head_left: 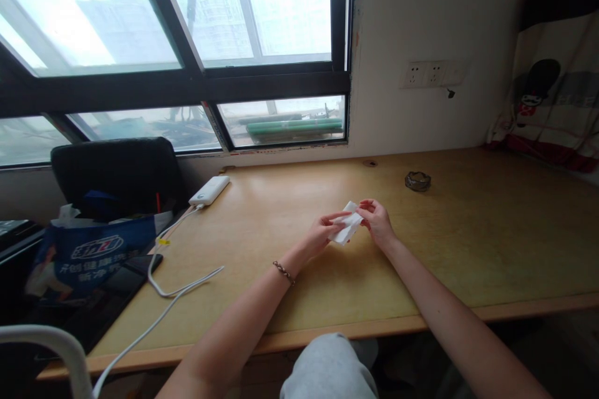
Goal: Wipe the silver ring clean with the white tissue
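A small folded piece of white tissue (346, 234) is held between both hands above the wooden table (262, 299). My left hand (322, 233) grips its left side, with the thumb on top and other fingers partly hidden beneath it. At the tissue's upper right edge, my right hand (377, 222) pinches it between thumb and fingers. A braided bracelet (283, 272) circles my left wrist.
A white power bank (209, 191) with a white cable (163, 293) lies at the table's left side. Toward the back right sits a dark ring-shaped object (417, 181). A blue bag (93, 255) and a black chair (116, 168) stand left of the table.
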The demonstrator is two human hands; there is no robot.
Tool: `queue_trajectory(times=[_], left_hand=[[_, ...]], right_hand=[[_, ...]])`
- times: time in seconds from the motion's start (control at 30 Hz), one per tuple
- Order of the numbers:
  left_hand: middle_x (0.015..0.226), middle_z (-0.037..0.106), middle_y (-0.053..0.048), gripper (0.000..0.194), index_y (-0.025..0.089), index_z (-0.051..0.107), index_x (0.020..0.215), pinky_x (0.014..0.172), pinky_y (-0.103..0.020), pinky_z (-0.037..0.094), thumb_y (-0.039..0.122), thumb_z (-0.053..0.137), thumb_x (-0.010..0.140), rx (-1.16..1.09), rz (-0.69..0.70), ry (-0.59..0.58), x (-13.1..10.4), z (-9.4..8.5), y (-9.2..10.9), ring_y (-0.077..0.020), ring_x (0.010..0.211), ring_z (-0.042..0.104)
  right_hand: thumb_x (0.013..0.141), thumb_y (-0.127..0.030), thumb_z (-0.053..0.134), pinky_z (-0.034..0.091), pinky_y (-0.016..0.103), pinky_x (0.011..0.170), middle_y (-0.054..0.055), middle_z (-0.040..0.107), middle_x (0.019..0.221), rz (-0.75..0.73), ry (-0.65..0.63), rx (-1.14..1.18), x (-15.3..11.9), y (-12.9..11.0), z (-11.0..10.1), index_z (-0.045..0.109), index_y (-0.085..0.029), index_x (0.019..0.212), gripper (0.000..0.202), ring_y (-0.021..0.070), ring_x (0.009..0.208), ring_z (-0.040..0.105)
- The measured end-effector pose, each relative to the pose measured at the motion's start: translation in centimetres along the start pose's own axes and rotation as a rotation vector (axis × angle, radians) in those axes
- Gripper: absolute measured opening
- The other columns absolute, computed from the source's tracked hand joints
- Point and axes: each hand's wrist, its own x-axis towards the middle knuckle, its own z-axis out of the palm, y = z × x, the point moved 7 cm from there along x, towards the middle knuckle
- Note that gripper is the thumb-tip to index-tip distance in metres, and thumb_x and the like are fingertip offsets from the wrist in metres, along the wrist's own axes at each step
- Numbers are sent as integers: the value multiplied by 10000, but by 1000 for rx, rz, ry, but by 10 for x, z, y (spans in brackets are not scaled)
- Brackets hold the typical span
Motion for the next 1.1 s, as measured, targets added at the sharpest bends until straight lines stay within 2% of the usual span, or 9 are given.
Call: queue_trajectory(times=[0.1, 0.17, 0.23, 0.3, 0.4, 0.5, 0.6, 0.87, 1.1], left_hand=[[781, 646, -103, 303, 81, 659, 880, 607, -295, 459, 225, 658, 613, 26, -41, 9, 1, -4, -6, -147, 602, 577], [781, 651, -104, 295, 90, 664, 875, 621, -287, 449, 220, 651, 610, 22, -39, 32, 3, -7, -6, -166, 636, 595], [803, 655, -109, 313, 98, 658, 902, 645, -284, 442, 206, 639, 609, -4, 2, 86, 5, -12, -4, -189, 695, 607], [835, 655, -116, 326, 93, 655, 911, 670, -281, 437, 175, 629, 597, -17, 60, 162, 6, -19, 0, -192, 739, 604], [870, 653, -119, 332, 87, 653, 910, 695, -286, 434, 143, 613, 586, 7, 108, 230, 7, -26, 2, -180, 750, 593], [859, 657, -115, 309, 86, 656, 895, 725, -314, 434, 152, 598, 598, 39, 126, 214, 8, -26, 1, -186, 752, 594], [827, 663, -111, 283, 83, 663, 864, 730, -334, 437, 148, 586, 599, 82, 115, 177, 9, -22, -1, -197, 743, 600], [733, 666, -46, 231, 125, 696, 738, 635, -248, 419, 89, 550, 563, 306, 72, 152, 11, -17, -3, -145, 640, 567], [655, 655, -44, 243, 122, 693, 794, 602, -242, 413, 148, 587, 576, 247, -11, 141, 10, -19, -8, -140, 597, 560]], right_hand=[[558, -285, 662, 405, 204, 461, -12, 544, 722, -31, 89, -18, 5, 1, -10, 521, -180, 762, 270, 92, 563, 514], [565, -293, 659, 431, 216, 506, -7, 550, 743, -38, 155, 12, 7, 0, -16, 524, -186, 735, 242, 99, 594, 533], [589, -321, 645, 456, 230, 567, 1, 558, 796, -16, 148, 81, 7, -3, -15, 535, -200, 754, 232, 112, 648, 561], [629, -369, 614, 470, 252, 647, 11, 564, 893, 35, 42, 137, 4, -7, -4, 556, -232, 847, 263, 133, 745, 583], [693, -461, 537, 460, 292, 737, 25, 551, 1047, 146, -216, 158, -9, -12, 23, 545, -285, 1023, 374, 159, 863, 575], [718, -537, 476, 436, 323, 774, 43, 551, 1104, 238, -464, 174, -26, -11, 46, 548, -271, 1071, 447, 176, 895, 567], [706, -571, 475, 411, 339, 795, 64, 595, 1046, 277, -579, 128, -36, -8, 54, 602, -228, 1008, 474, 189, 897, 565], [712, -549, 487, 409, 332, 775, 75, 597, 1063, 261, -604, 23, -34, -2, 52, 631, -202, 968, 454, 202, 924, 550], [709, -549, 489, 431, 323, 750, 69, 611, 1027, 272, -509, 32, -28, 1, 46, 588, -210, 1038, 482, 201, 923, 554]])
